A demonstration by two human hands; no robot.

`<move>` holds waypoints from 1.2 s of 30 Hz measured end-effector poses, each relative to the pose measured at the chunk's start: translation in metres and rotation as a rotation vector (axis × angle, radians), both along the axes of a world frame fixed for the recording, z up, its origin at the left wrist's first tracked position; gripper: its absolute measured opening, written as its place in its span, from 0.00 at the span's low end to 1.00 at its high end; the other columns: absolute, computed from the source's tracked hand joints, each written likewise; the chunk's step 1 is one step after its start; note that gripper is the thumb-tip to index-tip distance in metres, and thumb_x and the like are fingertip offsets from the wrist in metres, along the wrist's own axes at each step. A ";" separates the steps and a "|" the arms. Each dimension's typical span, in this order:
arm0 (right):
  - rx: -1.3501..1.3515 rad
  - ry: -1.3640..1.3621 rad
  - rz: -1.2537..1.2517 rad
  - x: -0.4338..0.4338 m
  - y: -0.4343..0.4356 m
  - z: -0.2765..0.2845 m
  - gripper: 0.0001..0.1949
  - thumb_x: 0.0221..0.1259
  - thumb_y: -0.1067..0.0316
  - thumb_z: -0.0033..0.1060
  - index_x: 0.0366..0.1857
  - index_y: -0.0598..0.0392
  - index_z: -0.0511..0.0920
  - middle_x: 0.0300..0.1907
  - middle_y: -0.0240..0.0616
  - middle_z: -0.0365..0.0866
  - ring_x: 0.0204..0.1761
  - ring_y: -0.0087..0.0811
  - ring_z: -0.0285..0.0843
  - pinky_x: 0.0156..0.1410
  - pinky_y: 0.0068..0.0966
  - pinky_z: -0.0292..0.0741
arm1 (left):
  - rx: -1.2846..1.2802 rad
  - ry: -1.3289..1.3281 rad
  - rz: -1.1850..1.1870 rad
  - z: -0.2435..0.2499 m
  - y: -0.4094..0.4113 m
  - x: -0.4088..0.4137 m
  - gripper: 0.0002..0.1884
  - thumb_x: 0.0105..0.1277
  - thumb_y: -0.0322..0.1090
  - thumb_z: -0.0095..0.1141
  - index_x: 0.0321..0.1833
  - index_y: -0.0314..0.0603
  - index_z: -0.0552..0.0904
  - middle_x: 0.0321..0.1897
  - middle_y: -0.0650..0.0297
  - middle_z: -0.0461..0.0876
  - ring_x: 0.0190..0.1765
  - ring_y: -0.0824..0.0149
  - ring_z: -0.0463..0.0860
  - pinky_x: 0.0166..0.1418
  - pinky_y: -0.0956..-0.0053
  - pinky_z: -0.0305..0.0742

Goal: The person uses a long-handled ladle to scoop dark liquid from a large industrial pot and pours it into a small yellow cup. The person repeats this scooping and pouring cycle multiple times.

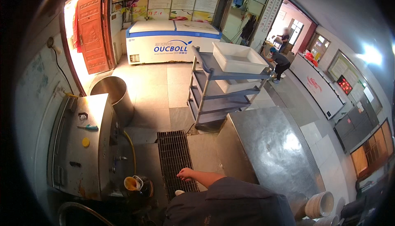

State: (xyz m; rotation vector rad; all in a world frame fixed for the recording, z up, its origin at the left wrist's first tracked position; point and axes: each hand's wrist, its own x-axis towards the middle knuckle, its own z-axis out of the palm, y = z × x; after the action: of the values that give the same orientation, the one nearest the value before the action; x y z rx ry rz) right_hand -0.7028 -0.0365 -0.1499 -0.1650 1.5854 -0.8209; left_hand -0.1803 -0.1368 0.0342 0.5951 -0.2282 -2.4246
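Observation:
My right hand (185, 174) is held out in front of my body, fingers loosely curled and nothing visible in them. Beneath it runs a metal floor drain grate (174, 152). Left of the hand, a pale jug or small bucket (132, 183) with an orange-brown inside stands low beside a dark container. A yellow hose (132, 150) drops down near it from a stainless steel unit (89, 161). On that unit lie a blue-handled tool (89, 127), a yellow round lid (85, 142) and a small black object (75, 164). My left hand is out of view.
A stainless steel table (271, 139) stands on the right, a stack of pale round containers (318, 206) near it. Ahead are a grey trolley (203, 87) bearing a white tub (240, 60), a chest freezer (172, 48) and a large metal pot (122, 102). Two people are farther off.

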 end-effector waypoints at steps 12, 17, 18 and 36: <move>0.032 0.039 0.028 0.000 -0.011 0.007 0.12 0.63 0.56 0.68 0.39 0.53 0.81 0.31 0.33 0.80 0.29 0.24 0.77 0.27 0.23 0.73 | -0.009 0.021 0.129 -0.006 0.020 0.029 0.15 0.80 0.41 0.33 0.30 0.53 0.65 0.15 0.69 0.61 0.13 0.68 0.60 0.21 0.61 0.69; -0.006 -0.059 0.051 0.008 -0.005 0.003 0.12 0.68 0.66 0.57 0.52 0.51 0.80 0.50 0.40 0.82 0.49 0.32 0.82 0.48 0.31 0.82 | -0.056 0.133 0.400 -0.008 0.130 0.132 0.15 0.80 0.41 0.33 0.30 0.54 0.65 0.15 0.69 0.61 0.12 0.69 0.59 0.20 0.61 0.68; 0.018 -0.038 -0.028 -0.002 0.018 0.006 0.11 0.69 0.64 0.55 0.51 0.51 0.80 0.49 0.39 0.82 0.47 0.33 0.82 0.48 0.32 0.82 | -0.054 0.176 0.368 -0.014 0.133 0.134 0.15 0.79 0.41 0.33 0.30 0.54 0.65 0.15 0.69 0.61 0.12 0.69 0.59 0.20 0.61 0.68; 0.047 -0.045 -0.051 -0.021 0.013 -0.027 0.15 0.61 0.58 0.65 0.48 0.48 0.74 0.47 0.40 0.78 0.45 0.35 0.79 0.44 0.33 0.80 | 0.088 -0.097 0.480 0.058 0.115 0.056 0.03 0.74 0.32 0.42 0.40 0.43 0.67 0.14 0.71 0.60 0.10 0.78 0.60 0.10 0.78 0.64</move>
State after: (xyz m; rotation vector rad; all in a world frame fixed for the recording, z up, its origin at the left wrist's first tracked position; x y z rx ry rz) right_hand -0.7236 -0.0236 -0.1768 -0.0713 1.5703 -0.8207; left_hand -0.1244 -0.0221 0.0927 0.7154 -0.0130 -1.9516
